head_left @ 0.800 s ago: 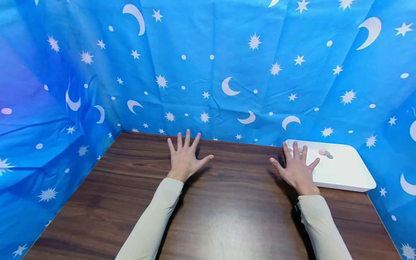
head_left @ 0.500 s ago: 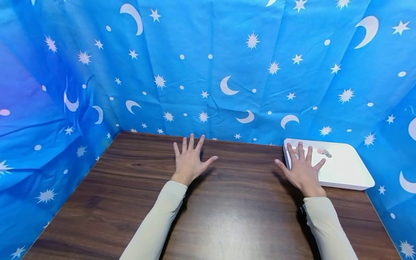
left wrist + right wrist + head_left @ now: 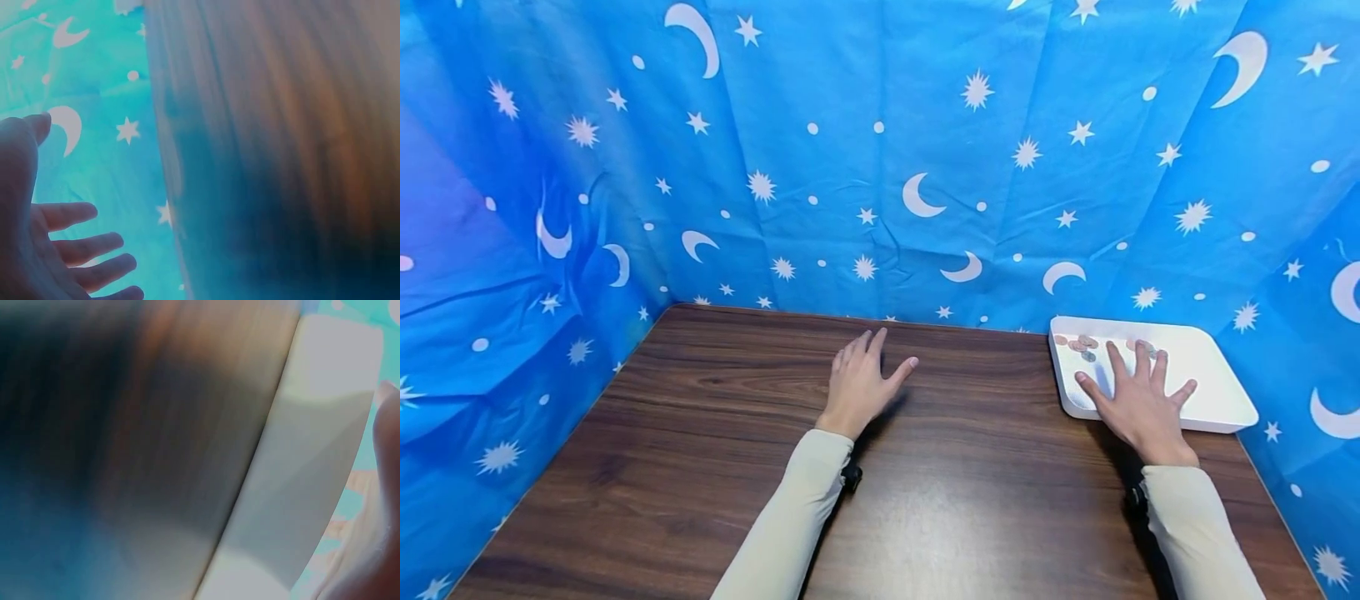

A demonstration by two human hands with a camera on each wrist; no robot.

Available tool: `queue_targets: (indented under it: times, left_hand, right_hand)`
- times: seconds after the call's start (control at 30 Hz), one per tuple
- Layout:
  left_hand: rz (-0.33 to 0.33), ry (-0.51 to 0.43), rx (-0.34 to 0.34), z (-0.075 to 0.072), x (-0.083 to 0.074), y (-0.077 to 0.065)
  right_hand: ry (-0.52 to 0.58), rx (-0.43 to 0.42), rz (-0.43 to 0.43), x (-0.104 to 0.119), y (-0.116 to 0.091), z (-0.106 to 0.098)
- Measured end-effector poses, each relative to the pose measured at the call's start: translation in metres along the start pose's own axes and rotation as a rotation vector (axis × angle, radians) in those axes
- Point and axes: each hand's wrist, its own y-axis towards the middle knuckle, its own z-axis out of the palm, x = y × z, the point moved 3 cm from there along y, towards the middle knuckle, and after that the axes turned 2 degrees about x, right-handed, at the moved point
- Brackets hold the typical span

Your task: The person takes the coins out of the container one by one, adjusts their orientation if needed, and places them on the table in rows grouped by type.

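In the head view a shallow white tray (image 3: pixel 1213 392) stands at the back right of the table. Copper coins (image 3: pixel 1082 343) lie in a small group at its far left, beside a greyish coin (image 3: pixel 1088 357). More coins (image 3: pixel 1152 352) are partly covered by fingertips of my right hand (image 3: pixel 1142 408), which hovers with spread fingers over the tray's near side. My left hand (image 3: pixel 859 387) is above the table's middle with straight fingers and thumb apart, holding nothing. The left wrist view shows that hand's fingers (image 3: pixel 90 247) extended; the right wrist view shows the tray's side wall (image 3: pixel 300 450) next to my thumb.
The dark wood-grain table (image 3: pixel 700 467) fills the lower part of the head view. Blue cloth (image 3: pixel 850 167) with moons and stars hangs behind it and along both sides.
Both hands have moved to the right. The right hand has come from the tray's left edge to over the tray, uncovering the left coins. The left fingers have drawn closer together.
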Motion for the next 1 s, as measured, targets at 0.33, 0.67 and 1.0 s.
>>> queue_targets:
  times: [0.33,0.67,1.0]
  left_hand:
    - [0.012,-0.279,0.025,0.022,-0.042,-0.005]
    - [-0.014,-0.486,0.06,0.05,-0.084,-0.007]
    - [-0.028,-0.741,0.084,0.08,-0.132,-0.007]
  right_hand:
    - [0.064,-0.022,0.062,-0.045,-0.004,-0.013]
    - [0.081,-0.057,0.132,-0.078,-0.008,-0.021]
    - [0.072,-0.072,0.219,-0.097,0.0,-0.027]
